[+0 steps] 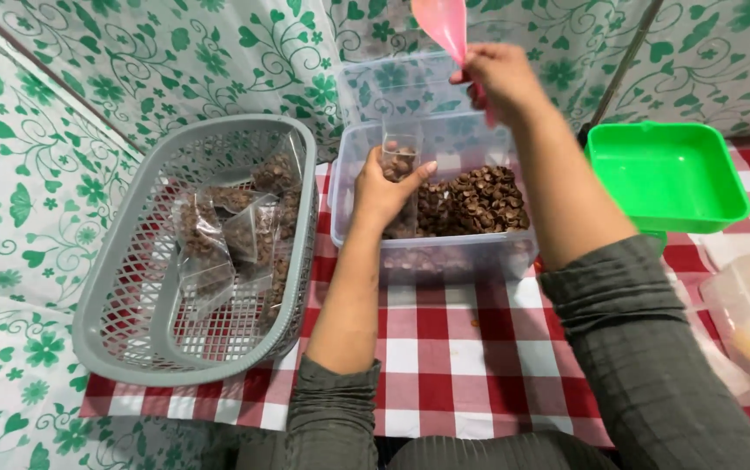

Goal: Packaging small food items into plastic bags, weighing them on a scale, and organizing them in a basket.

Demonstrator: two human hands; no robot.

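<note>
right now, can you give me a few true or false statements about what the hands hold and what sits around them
1. The left hand holds a small clear bag over the clear plastic tub. True.
2. The right hand holds a green scoop. False: the scoop is pink.
3. The grey basket holds filled clear packets. True.
4. The green tray is full of brown pieces. False: it looks empty; the brown pieces lie in the clear tub.
5. The tablecloth is plain blue. False: it is red and white checked.
</note>
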